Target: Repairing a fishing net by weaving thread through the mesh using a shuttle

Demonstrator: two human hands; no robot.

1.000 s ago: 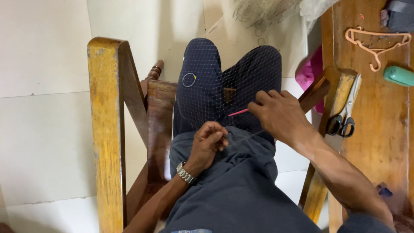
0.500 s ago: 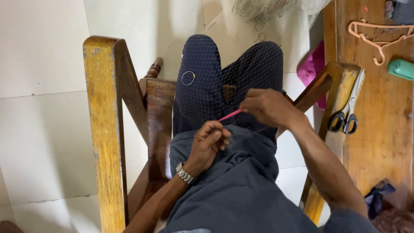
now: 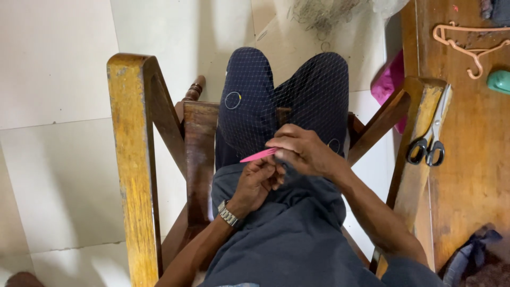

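At mid-frame the right hand (image 3: 305,151) pinches a pink netting needle (image 3: 258,155) in a closed grip, its long axis pointing left and slightly down, touching the curled left hand (image 3: 257,183) gripping fine netting (image 3: 297,101) just below.

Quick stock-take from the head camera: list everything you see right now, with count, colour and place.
netting: one, fine pale mesh, draped over the knees
pink tool: one, slim, between both hands
chair: one, worn yellow-brown wood, arms on both sides
scissors: one, black handles, on the right chair arm
table: one, brown wood, right edge
hanger: one, peach, on the table
green object: one, at the table's far right, cut off
pink cloth: one, beside the table
watch: one, silver, left wrist
left hand: at the tool's near end
right hand: over the tool and netting
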